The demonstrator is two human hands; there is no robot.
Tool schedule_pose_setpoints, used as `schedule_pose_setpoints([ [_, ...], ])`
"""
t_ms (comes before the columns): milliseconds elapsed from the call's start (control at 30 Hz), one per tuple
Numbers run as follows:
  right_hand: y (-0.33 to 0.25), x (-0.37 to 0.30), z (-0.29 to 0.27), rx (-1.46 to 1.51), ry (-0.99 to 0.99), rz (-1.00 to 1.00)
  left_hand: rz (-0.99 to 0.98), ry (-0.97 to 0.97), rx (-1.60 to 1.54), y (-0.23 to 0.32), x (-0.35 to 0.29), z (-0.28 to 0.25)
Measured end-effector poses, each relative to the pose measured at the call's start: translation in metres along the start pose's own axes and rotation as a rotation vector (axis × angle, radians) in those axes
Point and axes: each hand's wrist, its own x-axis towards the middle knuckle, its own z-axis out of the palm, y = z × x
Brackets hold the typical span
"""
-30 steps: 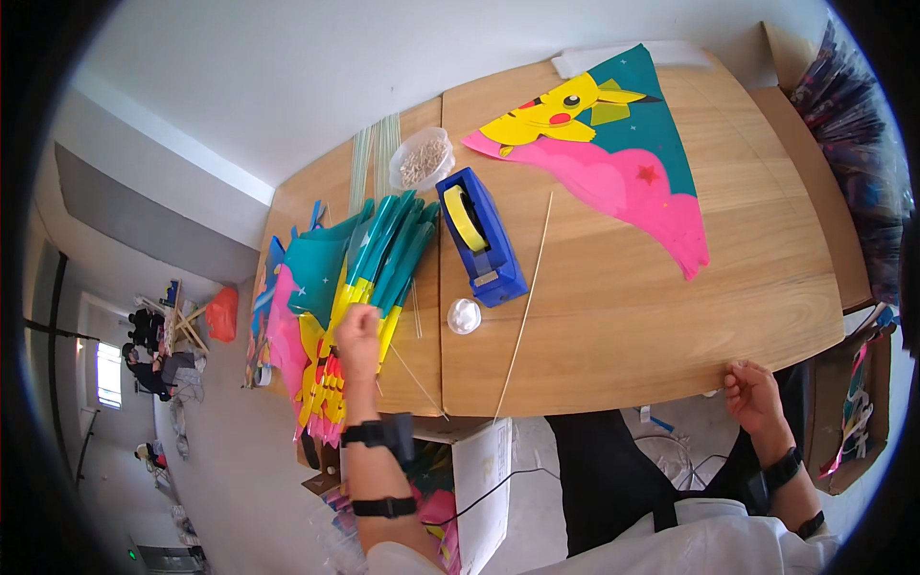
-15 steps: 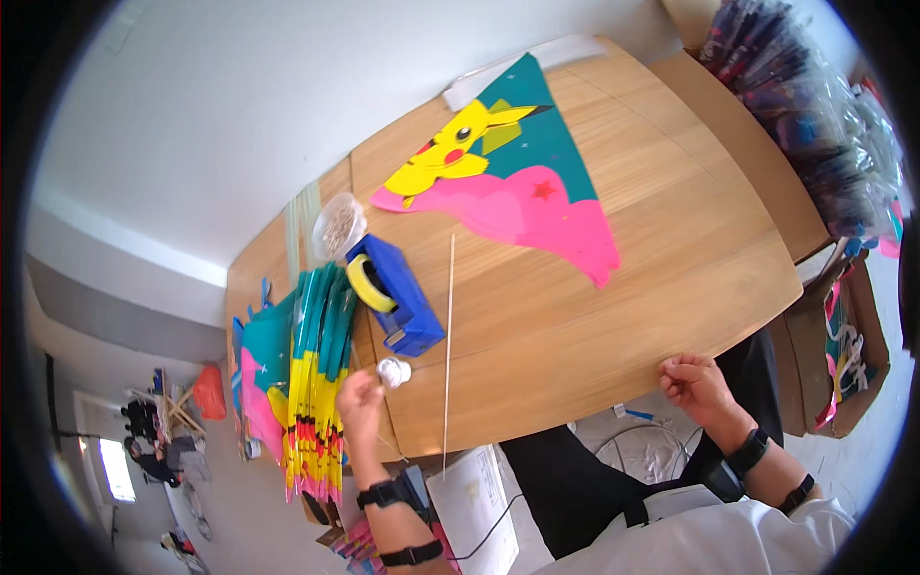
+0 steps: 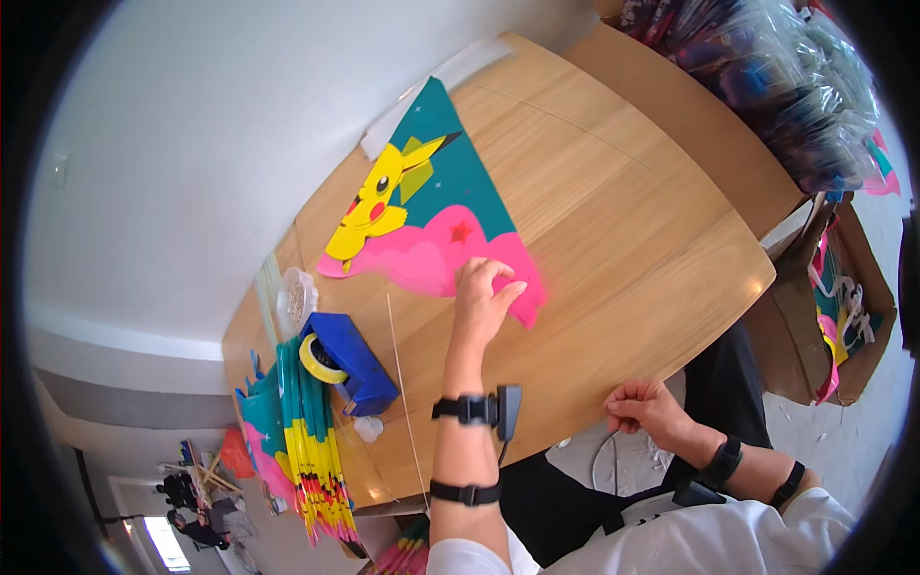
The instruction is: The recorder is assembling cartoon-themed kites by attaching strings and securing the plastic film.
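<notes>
A triangular printed sheet (image 3: pixel 489 206), teal and pink with a yellow cartoon animal, lies flat on the wooden table. My left hand (image 3: pixel 482 299) is over its pink lower edge, thumb and fingers curled toward each other; anything between them is too small to make out. At the table's front edge my right hand (image 3: pixel 652 414) is closed, thumb pressed to the fingers, and what it may hold is hidden. A thin white rod (image 3: pixel 406 393) lies left of my left forearm. Beside it stands a blue tape dispenser (image 3: pixel 369 369) with a yellow roll.
Left of the dispenser lie a clear tub of small pieces (image 3: pixel 297 299) and a stack of folded teal-and-yellow sheets (image 3: pixel 311 431). A small white object (image 3: pixel 368 427) sits near the dispenser. Cardboard boxes (image 3: pixel 685 125) with plastic-wrapped goods (image 3: pixel 767 96) stand at right.
My left hand has moved from beside the folded stack, up and right to the sheet's pink edge. The view has shifted. My right hand stays closed near the table's front edge.
</notes>
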Motion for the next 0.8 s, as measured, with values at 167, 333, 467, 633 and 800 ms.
schedule_pose_setpoints([
  [167,-0.012,-0.006,-0.004,-0.076,-0.074,-0.011,-0.285,-0.097,-0.069,-0.033,0.022,0.028],
  [333,-0.035,0.006,0.003,-0.329,-0.078,-0.273,-0.153,-0.017,-0.071,-0.024,0.022,0.035],
  [467,-0.046,0.026,0.022,-0.357,-0.07,-0.389,-0.282,-0.003,-0.164,-0.034,0.021,0.034],
  [633,-0.065,0.058,0.029,-0.608,0.084,-0.679,-0.111,0.018,-0.018,-0.03,0.022,0.036],
  [800,-0.073,0.082,0.035,-0.82,0.131,-0.768,-0.263,0.05,-0.122,-0.038,0.022,0.039],
])
